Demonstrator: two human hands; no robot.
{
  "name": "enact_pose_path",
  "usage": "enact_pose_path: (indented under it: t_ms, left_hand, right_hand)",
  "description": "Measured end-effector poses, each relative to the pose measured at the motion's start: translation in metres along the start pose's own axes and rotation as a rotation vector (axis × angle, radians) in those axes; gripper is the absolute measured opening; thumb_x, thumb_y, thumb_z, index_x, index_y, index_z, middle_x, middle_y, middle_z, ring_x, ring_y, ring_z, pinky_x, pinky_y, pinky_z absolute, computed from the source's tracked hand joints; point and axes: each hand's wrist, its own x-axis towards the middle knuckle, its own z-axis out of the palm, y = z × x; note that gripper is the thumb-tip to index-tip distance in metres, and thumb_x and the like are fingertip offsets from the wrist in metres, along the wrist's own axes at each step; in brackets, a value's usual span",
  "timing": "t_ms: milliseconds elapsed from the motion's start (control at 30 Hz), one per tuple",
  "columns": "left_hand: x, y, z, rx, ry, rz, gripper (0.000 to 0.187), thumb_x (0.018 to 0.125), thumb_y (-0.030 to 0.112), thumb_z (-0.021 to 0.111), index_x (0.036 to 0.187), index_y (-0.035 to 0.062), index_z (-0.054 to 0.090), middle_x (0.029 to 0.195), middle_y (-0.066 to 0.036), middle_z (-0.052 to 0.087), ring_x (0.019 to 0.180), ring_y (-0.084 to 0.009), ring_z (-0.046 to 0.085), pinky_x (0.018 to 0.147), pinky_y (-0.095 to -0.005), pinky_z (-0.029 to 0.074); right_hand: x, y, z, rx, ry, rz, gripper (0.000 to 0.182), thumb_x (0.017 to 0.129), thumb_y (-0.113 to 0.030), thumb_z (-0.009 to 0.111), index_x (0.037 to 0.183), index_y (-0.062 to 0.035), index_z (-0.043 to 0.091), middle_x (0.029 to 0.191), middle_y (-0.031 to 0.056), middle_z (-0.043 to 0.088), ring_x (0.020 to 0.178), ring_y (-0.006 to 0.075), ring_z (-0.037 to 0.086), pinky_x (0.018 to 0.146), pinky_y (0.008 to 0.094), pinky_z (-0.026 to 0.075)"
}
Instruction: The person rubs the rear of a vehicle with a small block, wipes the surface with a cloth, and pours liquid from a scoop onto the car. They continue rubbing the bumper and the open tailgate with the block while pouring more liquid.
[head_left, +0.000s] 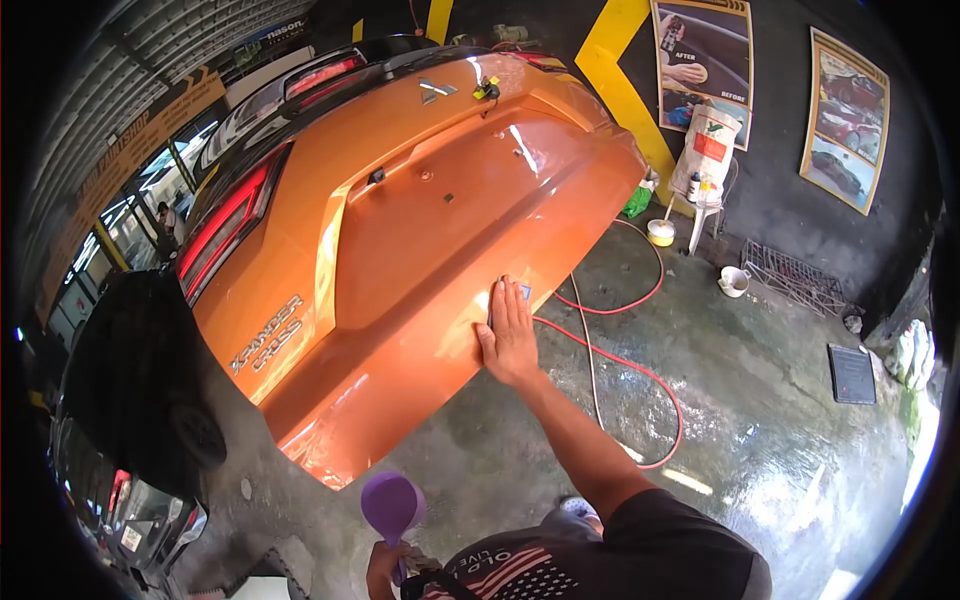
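An orange car tailgate (450, 245) with "XPANDER CROSS" lettering fills the middle of the view. My right hand (510, 335) lies on its lower section, fingers together and stretched forward. Beneath that palm is a thin pad (525, 292); only a blue corner and a darker edge show, so its exact kind is hidden. Down at the bottom, my left hand (384, 568) grips the handle of a purple plastic water dipper (392, 502). The dipper's round bowl is apart from the tailgate's lower edge.
Red hoses (665, 400) curl over the wet concrete floor (740, 400). A white stool (703, 215) bearing a sack and bottles stands by the dark wall, near a small tub (661, 232) and a white pail (734, 281). A black car (130, 430) is at left.
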Motion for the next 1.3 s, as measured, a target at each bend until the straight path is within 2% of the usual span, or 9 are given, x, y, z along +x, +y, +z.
enact_pose_path:
  t_ms: [233,300,400,600,800,900,1000,1233,1300]
  left_hand:
    - [-0.032,0.036,0.056,-0.202,-0.073,0.048,0.019,0.082,0.020,0.066,0.091,0.0028,0.065,0.078,-0.004,0.065,0.066,-0.0070,0.055,0.058,-0.0224,0.040]
    - [-0.060,0.063,0.098,-0.262,-0.119,0.067,0.019,0.085,0.023,0.065,0.092,0.0051,0.064,0.079,-0.002,0.064,0.065,-0.0034,0.052,0.055,-0.0195,0.037]
    - [-0.113,0.139,0.166,-0.445,0.211,0.116,0.017,0.084,0.021,0.067,0.092,0.0062,0.064,0.077,-0.001,0.062,0.063,-0.0074,0.051,0.057,-0.0227,0.038]
    - [-0.033,0.036,0.144,-0.671,0.147,0.017,0.015,0.083,0.018,0.069,0.088,0.0062,0.063,0.074,-0.006,0.060,0.069,-0.0171,0.058,0.068,-0.0323,0.048]
    - [0.009,-0.024,0.125,-0.582,-0.139,0.027,0.023,0.080,0.022,0.074,0.084,0.0018,0.063,0.092,-0.015,0.071,0.092,-0.0231,0.070,0.084,-0.0318,0.052]
    - [0.007,-0.009,0.127,-0.466,-0.008,0.000,0.022,0.079,0.020,0.074,0.083,0.0006,0.064,0.089,-0.014,0.070,0.088,-0.0229,0.069,0.081,-0.0322,0.052]
    - [0.005,-0.001,0.130,-0.401,0.052,-0.010,0.021,0.077,0.018,0.073,0.083,-0.0006,0.065,0.086,-0.014,0.070,0.084,-0.0227,0.069,0.078,-0.0327,0.052]
    - [0.014,0.011,0.140,-0.339,0.096,-0.021,0.020,0.074,0.014,0.071,0.083,-0.0033,0.067,0.079,-0.012,0.069,0.073,-0.0222,0.068,0.070,-0.0337,0.052]
    - [0.011,0.009,0.141,-0.316,0.117,-0.017,0.020,0.073,0.013,0.071,0.083,-0.0041,0.068,0.077,-0.012,0.069,0.071,-0.0221,0.067,0.068,-0.0339,0.052]
  right_hand:
    - [0.130,0.187,-0.009,-0.076,0.193,0.249,0.066,0.101,-0.038,0.038,0.147,0.0086,0.026,0.153,0.0303,0.024,0.144,0.0428,0.020,0.119,0.0481,0.015]
    - [0.130,0.191,-0.007,-0.099,0.214,0.278,0.066,0.101,-0.038,0.037,0.147,0.0091,0.026,0.153,0.0298,0.024,0.144,0.0432,0.020,0.120,0.0481,0.014]
    - [0.070,0.127,-0.019,-0.010,0.094,0.020,0.071,0.100,-0.037,0.043,0.148,0.0094,0.021,0.155,0.0292,0.020,0.144,0.0447,0.017,0.120,0.0484,0.012]
    - [0.144,0.260,-0.040,-0.009,0.072,0.223,0.068,0.101,-0.036,0.039,0.150,0.0055,0.019,0.156,0.0292,0.018,0.146,0.0424,0.015,0.120,0.0468,0.011]
    - [0.089,0.177,-0.037,0.046,0.099,-0.005,0.070,0.099,-0.032,0.044,0.147,0.0117,0.019,0.153,0.0320,0.021,0.145,0.0443,0.015,0.119,0.0514,0.012]
    - [0.099,0.226,-0.036,-0.011,0.078,-0.038,0.070,0.098,-0.031,0.047,0.147,0.0113,0.019,0.152,0.0330,0.023,0.145,0.0468,0.014,0.118,0.0528,0.012]
    - [0.157,0.320,-0.035,0.090,0.170,0.315,0.071,0.101,-0.039,0.040,0.148,0.0100,0.019,0.154,0.0326,0.018,0.145,0.0465,0.013,0.119,0.0516,0.011]
    - [0.083,0.194,-0.051,0.050,-0.065,-0.043,0.071,0.103,-0.042,0.029,0.150,0.0080,0.014,0.156,0.0313,0.015,0.146,0.0447,0.011,0.120,0.0508,0.008]
    - [0.114,0.246,-0.042,-0.071,0.006,0.032,0.069,0.103,-0.040,0.031,0.148,0.0107,0.017,0.155,0.0318,0.017,0.146,0.0450,0.013,0.120,0.0498,0.009]
